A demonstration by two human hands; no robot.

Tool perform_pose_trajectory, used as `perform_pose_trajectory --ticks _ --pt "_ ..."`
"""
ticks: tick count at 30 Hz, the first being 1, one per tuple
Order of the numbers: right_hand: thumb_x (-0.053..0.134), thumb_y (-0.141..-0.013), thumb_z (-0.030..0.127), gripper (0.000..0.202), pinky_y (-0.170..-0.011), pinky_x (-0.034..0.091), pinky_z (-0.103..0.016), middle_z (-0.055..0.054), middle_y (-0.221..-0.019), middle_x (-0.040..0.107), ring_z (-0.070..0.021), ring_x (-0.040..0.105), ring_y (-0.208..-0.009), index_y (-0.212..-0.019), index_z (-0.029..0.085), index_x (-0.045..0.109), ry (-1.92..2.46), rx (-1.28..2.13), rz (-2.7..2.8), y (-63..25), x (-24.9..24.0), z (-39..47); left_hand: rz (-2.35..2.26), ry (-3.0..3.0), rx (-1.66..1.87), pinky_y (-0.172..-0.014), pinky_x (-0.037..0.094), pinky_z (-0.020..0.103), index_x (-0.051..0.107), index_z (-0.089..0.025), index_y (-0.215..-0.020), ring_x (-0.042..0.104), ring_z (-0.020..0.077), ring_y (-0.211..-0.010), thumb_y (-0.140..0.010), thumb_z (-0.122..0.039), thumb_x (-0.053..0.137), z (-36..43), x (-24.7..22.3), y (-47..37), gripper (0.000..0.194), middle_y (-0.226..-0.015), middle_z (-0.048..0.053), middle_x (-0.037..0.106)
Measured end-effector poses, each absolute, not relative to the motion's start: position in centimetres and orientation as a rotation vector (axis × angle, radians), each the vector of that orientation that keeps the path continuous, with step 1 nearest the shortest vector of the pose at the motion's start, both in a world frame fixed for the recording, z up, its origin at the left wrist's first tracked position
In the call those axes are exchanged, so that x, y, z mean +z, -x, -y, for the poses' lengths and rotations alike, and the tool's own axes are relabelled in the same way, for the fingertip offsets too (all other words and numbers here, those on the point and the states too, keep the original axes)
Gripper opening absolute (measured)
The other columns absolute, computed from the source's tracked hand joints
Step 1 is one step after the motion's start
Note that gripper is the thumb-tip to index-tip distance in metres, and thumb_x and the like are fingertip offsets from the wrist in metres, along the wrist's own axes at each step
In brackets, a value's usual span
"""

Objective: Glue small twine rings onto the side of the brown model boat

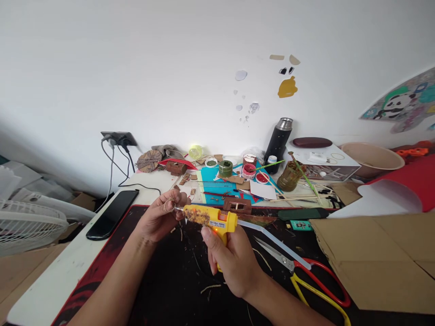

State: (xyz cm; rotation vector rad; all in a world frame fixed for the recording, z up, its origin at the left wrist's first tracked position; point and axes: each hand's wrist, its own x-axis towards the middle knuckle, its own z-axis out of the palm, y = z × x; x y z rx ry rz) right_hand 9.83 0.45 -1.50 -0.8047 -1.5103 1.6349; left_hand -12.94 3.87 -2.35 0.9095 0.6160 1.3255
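Observation:
My right hand (228, 256) is wrapped round the handle of a yellow hot glue gun (204, 216), which points left. A long translucent glue stick (268, 236) sticks out of its back end, and a small orange light glows on its body. My left hand (165, 215) pinches a thin piece of tan twine (169, 203) right at the gun's metal nozzle. The fingers partly hide what else is there. Below both hands lies a black mat (173, 280) with bits of twine scattered on it.
Scissors (288, 262) with red and yellow handles lie at right beside cardboard (374, 262). Behind stand paint jars (225, 168), a black thermos (279, 140) and a small brown box (238, 205). A phone (113, 214) lies at left, near a white fan (23, 226).

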Motion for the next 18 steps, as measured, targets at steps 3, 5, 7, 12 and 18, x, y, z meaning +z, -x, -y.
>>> perform_pose_trajectory --ticks 3,5,7,12,18 --pt "0.055 -0.104 0.078 0.067 -0.043 0.031 -0.021 0.005 -0.046 0.046 -0.0095 0.045 -0.040 -0.067 0.023 0.050 0.800 1.637 1.516 -9.83 -1.38 -0.42 -0.617 -0.902 1.328 -0.059 0.046 0.024 0.073 -0.019 -0.079 0.049 0.0115 -0.061 -0.075 -0.040 0.102 -3.86 -2.18 12.95 0.036 -0.069 -0.004 0.050" --pt "0.055 -0.103 0.080 0.066 -0.043 0.031 -0.022 0.005 -0.046 0.045 -0.0097 0.045 -0.040 -0.068 0.024 0.051 0.807 1.649 1.498 -9.84 -1.27 -0.42 -0.617 -0.892 1.331 -0.058 0.045 0.023 0.073 -0.019 -0.078 0.048 0.0112 -0.061 -0.074 -0.040 0.102 -3.85 -2.04 12.98 0.036 -0.068 -0.004 0.049" --pt "0.056 -0.101 0.082 0.064 -0.042 0.031 -0.022 0.006 -0.046 0.046 -0.0100 0.044 -0.039 -0.074 0.024 0.053 0.816 1.663 1.466 -9.85 -1.20 -0.46 -0.621 -0.879 1.335 -0.057 0.044 0.022 0.074 -0.019 -0.079 0.046 0.0111 -0.061 -0.074 -0.039 0.103 -3.84 -1.95 13.03 0.036 -0.068 -0.004 0.049" --pt "0.057 -0.101 0.083 0.063 -0.043 0.032 -0.022 0.006 -0.047 0.048 -0.0100 0.044 -0.040 -0.078 0.023 0.054 0.796 1.676 1.426 -9.89 -1.27 -0.48 -0.633 -0.848 1.339 -0.055 0.045 0.021 0.074 -0.018 -0.079 0.047 0.0102 -0.061 -0.072 -0.036 0.103 -3.83 -2.13 13.16 0.035 -0.073 -0.003 0.053" --pt "0.057 -0.102 0.082 0.066 -0.045 0.033 -0.023 0.005 -0.047 0.048 -0.0099 0.044 -0.041 -0.071 0.023 0.054 0.767 1.665 1.426 -9.93 -1.56 -0.42 -0.641 -0.837 1.324 -0.056 0.046 0.021 0.076 -0.017 -0.081 0.052 0.0093 -0.060 -0.070 -0.035 0.105 -3.83 -2.44 13.22 0.036 -0.076 -0.002 0.060"
